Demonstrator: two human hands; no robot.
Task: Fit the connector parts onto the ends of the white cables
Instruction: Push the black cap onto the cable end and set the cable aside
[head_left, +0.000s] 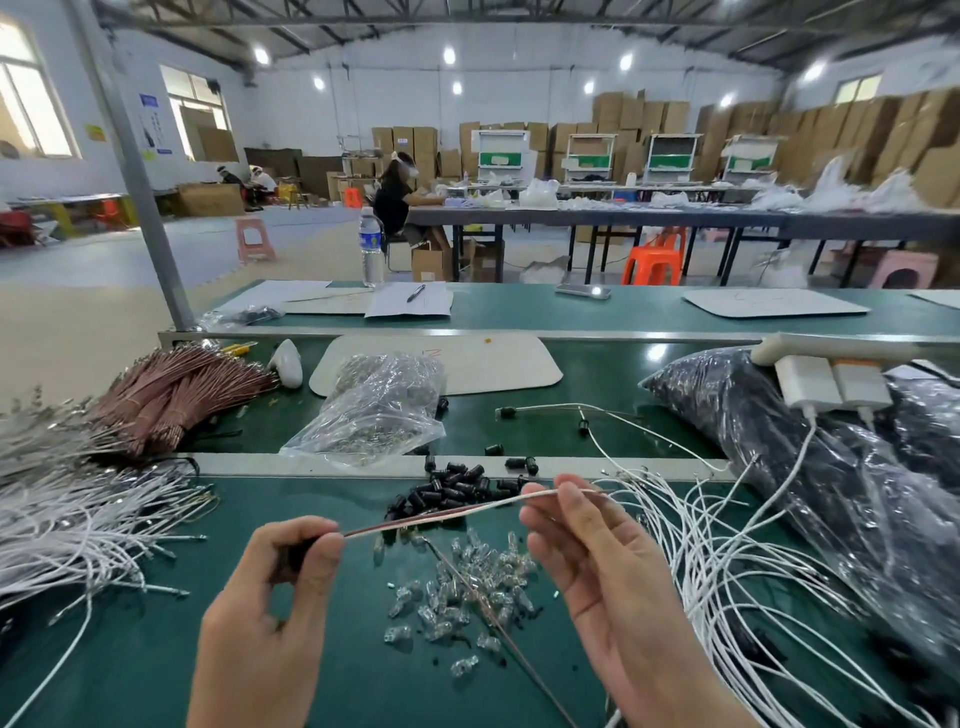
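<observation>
My left hand (280, 587) grips a small black connector part at its fingertips, with a white cable and a brown wire (441, 514) running out of it to the right. My right hand (587, 551) pinches that pair near its far end between thumb and fingers, the other fingers straight. Below the stretched wires lie a pile of black connector parts (457, 491) and a scatter of clear plastic parts (467, 587) on the green bench (130, 649). Loose white cables (727, 571) spread at the right, and a bundle of more white cables (67, 525) lies at the left.
A bundle of brown wires (176, 389) lies at the back left. A clear bag of parts (379, 405) sits mid-bench, and a large dark plastic bag (810, 457) with a power strip (831, 374) on it fills the right. A metal rail (363, 464) crosses the bench.
</observation>
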